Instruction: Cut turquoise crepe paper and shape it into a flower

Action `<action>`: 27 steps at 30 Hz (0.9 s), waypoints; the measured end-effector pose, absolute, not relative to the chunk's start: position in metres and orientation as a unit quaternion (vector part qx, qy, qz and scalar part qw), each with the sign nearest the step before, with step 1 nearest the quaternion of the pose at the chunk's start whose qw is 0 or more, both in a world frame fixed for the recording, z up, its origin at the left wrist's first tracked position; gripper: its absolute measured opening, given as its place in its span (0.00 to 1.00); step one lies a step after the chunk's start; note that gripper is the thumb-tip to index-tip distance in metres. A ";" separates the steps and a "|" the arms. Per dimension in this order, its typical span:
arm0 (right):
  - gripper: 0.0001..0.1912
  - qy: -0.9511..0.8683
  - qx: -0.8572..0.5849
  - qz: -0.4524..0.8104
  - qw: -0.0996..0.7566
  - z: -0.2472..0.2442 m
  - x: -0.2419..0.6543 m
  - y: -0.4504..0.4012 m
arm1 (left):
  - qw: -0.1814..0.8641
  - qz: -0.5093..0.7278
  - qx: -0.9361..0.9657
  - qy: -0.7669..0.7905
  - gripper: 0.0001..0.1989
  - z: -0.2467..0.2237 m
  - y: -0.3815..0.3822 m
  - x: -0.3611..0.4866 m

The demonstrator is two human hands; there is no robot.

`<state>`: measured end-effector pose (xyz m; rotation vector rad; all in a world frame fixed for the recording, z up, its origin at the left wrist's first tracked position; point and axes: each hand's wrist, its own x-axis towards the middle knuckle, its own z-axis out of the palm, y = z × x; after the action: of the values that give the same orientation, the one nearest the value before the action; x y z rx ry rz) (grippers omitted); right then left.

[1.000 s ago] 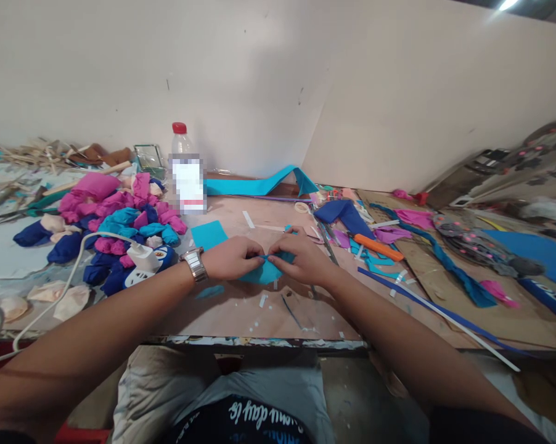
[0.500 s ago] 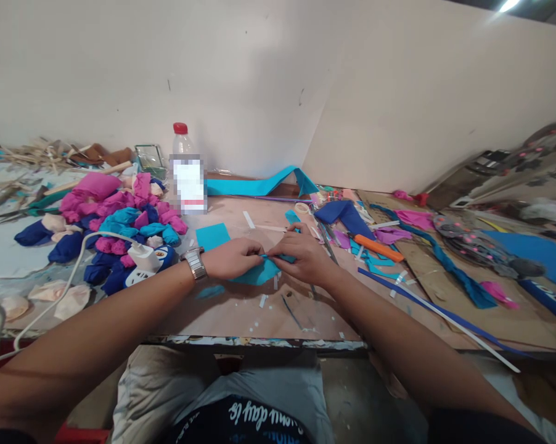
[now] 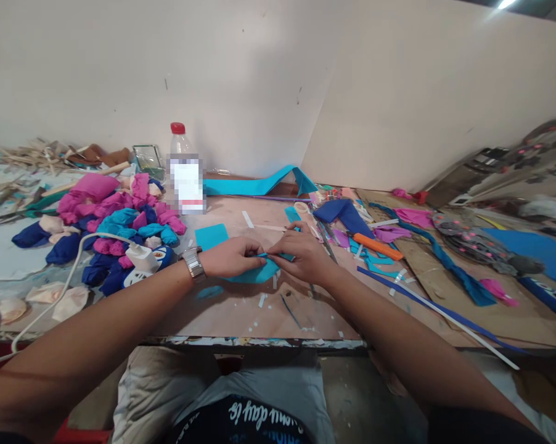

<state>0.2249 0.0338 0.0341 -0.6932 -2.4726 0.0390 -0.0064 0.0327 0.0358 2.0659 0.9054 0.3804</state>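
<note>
Both your hands are in close over the pinkish-brown surface, near the middle of its front edge! Your left hand and right hand pinch a turquoise, cloth-like sheet by its upper edge, fingers closed on it, tips nearly meeting. Beyond your left wrist lies a flat turquoise rectangle; out by the back edge, a long turquoise band runs beside a clear, red-capped plastic bottle.
</note>
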 end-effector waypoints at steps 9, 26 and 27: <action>0.07 -0.915 -0.300 0.072 0.260 0.034 0.222 0.031 | 0.297 0.153 0.868 0.367 0.16 0.042 0.025 -0.006; 0.08 -0.916 -0.307 0.068 0.250 0.035 0.230 0.040 | 0.299 0.062 0.875 0.376 0.12 0.050 0.027 -0.011; 0.07 -0.914 -0.309 0.072 0.251 0.035 0.231 0.040 | 0.298 0.055 0.877 0.373 0.12 0.051 0.028 -0.012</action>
<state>0.2308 0.0405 0.0350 -0.8417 -2.4883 0.1954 -0.0119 0.0282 0.0511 2.3301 0.9900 0.1448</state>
